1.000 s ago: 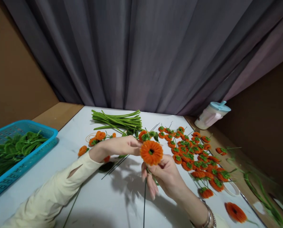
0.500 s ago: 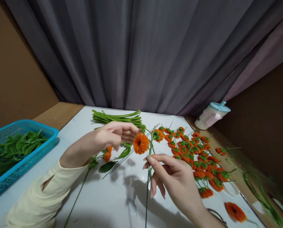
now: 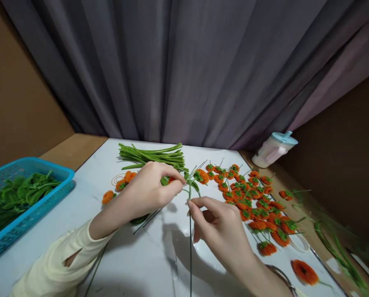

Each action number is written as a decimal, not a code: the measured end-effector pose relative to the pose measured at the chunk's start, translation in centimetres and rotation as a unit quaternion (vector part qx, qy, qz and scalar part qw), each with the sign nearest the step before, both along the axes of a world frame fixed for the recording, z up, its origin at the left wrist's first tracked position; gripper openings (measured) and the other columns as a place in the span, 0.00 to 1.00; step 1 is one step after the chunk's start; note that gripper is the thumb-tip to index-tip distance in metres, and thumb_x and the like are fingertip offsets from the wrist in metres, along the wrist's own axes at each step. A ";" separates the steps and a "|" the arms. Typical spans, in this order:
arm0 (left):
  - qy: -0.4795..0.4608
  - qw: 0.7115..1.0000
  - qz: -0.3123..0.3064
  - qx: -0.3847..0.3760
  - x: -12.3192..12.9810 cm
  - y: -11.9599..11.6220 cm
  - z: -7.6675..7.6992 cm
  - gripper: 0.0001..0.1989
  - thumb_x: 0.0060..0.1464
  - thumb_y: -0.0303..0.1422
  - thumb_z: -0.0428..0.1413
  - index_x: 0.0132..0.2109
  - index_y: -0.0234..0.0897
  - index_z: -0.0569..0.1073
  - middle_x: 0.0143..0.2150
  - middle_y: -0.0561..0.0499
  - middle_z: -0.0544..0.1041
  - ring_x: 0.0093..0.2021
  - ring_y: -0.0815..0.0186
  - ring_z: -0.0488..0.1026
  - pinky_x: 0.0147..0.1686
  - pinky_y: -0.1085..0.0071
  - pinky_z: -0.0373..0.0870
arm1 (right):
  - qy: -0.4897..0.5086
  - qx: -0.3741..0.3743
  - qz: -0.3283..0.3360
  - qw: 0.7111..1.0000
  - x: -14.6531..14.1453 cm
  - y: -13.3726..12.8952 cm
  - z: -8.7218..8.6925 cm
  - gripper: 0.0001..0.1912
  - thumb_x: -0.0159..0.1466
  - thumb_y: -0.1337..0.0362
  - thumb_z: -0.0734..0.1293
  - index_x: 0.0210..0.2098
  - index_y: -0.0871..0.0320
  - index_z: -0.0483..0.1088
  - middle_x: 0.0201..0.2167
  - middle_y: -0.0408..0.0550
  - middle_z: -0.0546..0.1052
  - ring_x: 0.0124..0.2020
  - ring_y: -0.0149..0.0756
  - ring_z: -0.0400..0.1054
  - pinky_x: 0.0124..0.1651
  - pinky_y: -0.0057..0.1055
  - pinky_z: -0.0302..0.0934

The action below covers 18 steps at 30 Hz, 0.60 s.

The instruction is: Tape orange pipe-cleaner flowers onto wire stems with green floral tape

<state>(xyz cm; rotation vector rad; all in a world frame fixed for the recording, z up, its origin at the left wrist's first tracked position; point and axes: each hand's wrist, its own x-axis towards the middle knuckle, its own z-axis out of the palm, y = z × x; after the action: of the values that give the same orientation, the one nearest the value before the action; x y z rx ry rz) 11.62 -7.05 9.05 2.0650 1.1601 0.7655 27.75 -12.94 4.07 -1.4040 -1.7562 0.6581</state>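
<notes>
A thin green stem stands nearly upright between my hands, with an orange flower and small green leaves near its top. My right hand pinches the stem below the leaves. Above it, my left hand has thumb and forefinger pressed together at the stem's upper part; what exactly they grip is too small to tell. Orange pumpkin-like flowers lie behind my left wrist, partly covered. Many orange flowers with green calyxes are spread on the white table to the right.
Green fuzzy stems lie at the table's back. A blue basket of green leaves stands left. At right are a lidded cup, a white ring, a single orange flower and green strands.
My left hand has turned palm down and closed at the stem's top, where its fingers were loosely spread. The front orange flower is now mostly hidden behind it. My right hand still pinches the stem.
</notes>
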 end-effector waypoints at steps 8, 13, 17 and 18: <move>0.065 0.998 0.016 -0.010 0.8 1.0 -2.0 0.13 0.50 0.39 0.55 0.26 0.35 0.75 0.24 0.53 0.75 0.27 0.66 0.68 0.28 0.73 0.57 | -0.052 -0.010 -0.002 0.999 -1.3 0.5 0.3 0.14 0.63 0.68 0.60 0.21 0.58 0.65 0.08 0.39 0.66 0.12 0.31 0.63 0.22 0.26 0.54; 0.044 0.997 0.001 -0.057 1.0 1.1 -1.9 0.13 0.52 0.37 0.53 0.24 0.35 0.70 0.22 0.55 0.70 0.28 0.68 0.64 0.28 0.73 0.55 | 0.029 -0.093 0.021 0.995 -0.7 0.3 0.3 0.14 0.65 0.61 0.61 0.24 0.59 0.68 0.08 0.39 0.66 0.11 0.28 0.59 0.19 0.24 0.52; 0.010 0.997 -0.014 -0.074 0.9 0.8 -1.7 0.14 0.51 0.37 0.54 0.22 0.35 0.66 0.20 0.57 0.64 0.25 0.70 0.60 0.27 0.73 0.54 | 0.171 -0.199 0.060 0.963 0.3 0.8 -0.2 0.17 0.61 0.54 0.65 0.23 0.60 0.68 0.07 0.36 0.63 0.08 0.26 0.55 0.15 0.23 0.49; 0.004 0.997 -0.018 -0.073 0.9 0.7 -1.7 0.14 0.51 0.36 0.54 0.21 0.35 0.65 0.20 0.57 0.63 0.25 0.70 0.60 0.27 0.73 0.53 | 0.205 -0.220 0.077 0.951 0.5 1.0 -0.4 0.17 0.60 0.54 0.66 0.23 0.60 0.68 0.07 0.36 0.63 0.08 0.25 0.56 0.15 0.22 0.49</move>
<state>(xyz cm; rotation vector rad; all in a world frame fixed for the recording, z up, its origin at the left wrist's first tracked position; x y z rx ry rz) 12.54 -6.32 7.33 1.9641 1.1464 0.6361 28.28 -11.93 3.63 -1.2930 -1.4441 1.3873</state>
